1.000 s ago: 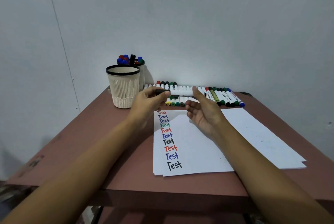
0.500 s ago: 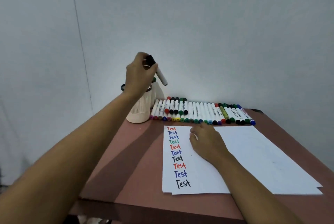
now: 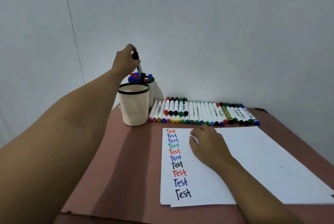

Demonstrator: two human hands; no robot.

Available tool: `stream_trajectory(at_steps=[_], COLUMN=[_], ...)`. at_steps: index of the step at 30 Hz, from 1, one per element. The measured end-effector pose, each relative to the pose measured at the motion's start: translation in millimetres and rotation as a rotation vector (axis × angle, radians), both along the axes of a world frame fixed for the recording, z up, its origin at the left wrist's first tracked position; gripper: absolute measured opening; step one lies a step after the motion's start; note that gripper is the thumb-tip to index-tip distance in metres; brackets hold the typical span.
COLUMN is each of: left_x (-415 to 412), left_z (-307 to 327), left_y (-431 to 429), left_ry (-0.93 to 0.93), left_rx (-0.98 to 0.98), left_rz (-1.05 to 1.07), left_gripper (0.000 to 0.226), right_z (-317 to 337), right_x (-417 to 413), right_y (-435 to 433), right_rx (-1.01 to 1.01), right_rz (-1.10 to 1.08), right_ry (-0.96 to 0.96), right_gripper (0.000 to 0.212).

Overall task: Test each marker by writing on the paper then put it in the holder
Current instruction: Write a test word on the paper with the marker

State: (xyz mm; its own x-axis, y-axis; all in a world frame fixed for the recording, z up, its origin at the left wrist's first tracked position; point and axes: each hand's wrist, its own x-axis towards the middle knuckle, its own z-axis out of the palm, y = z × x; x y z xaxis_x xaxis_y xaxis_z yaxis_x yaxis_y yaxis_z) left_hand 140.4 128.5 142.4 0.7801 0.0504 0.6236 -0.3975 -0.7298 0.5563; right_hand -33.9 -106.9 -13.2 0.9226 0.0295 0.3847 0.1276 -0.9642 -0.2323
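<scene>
My left hand [image 3: 125,61] grips a black-capped white marker [image 3: 138,66] upright, cap end up, its lower end just above the rear holder [image 3: 153,90], which is full of red, blue and black capped markers. A cream mesh holder [image 3: 134,104] with a black rim stands in front of it and looks empty. My right hand [image 3: 207,144] rests palm down with curled fingers on the white paper [image 3: 262,166], beside a column of coloured "Test" words [image 3: 176,160]. A long row of markers [image 3: 202,113] lies along the table's back edge.
The brown table [image 3: 130,169] stands against a plain white wall, with its left edge close to the holders. Several sheets of paper are stacked under the top one, reaching the right side of the table.
My left hand has swung the black marker from tilted to upright and lowered it over the rear holder. My right hand stays on the paper. The view has shifted a little to the left.
</scene>
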Motion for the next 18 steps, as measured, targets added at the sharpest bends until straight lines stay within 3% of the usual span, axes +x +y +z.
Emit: stream_trajectory(at_steps=[4, 7, 13, 15, 18], left_x=[14, 22, 17, 10, -10], left_z=[-14, -16, -7, -4, -3], left_y=[3, 0, 1, 1, -6], left_ry=[0.062, 0.125, 0.313, 0.286, 0.102], left_rx=[0.053, 0.206, 0.435, 0.456, 0.353], left_rz=[0.005, 0.018, -0.01, 0.004, -0.031], left_gripper=[0.027, 0.018, 0.051, 0.051, 0.043], right_z=[-2, -3, -3, -2, -1], right_x=[1, 3, 3, 2, 1], right_y=[1, 1, 1, 1, 1], right_rx=[-0.005, -0.019, -0.028, -0.022, -0.016], right_rz=[0.002, -0.001, -0.008, -0.009, -0.011], right_ry=[-0.014, -0.013, -0.014, -0.012, -0.005], right_gripper=[0.035, 0.036, 0.036, 0.035, 0.035])
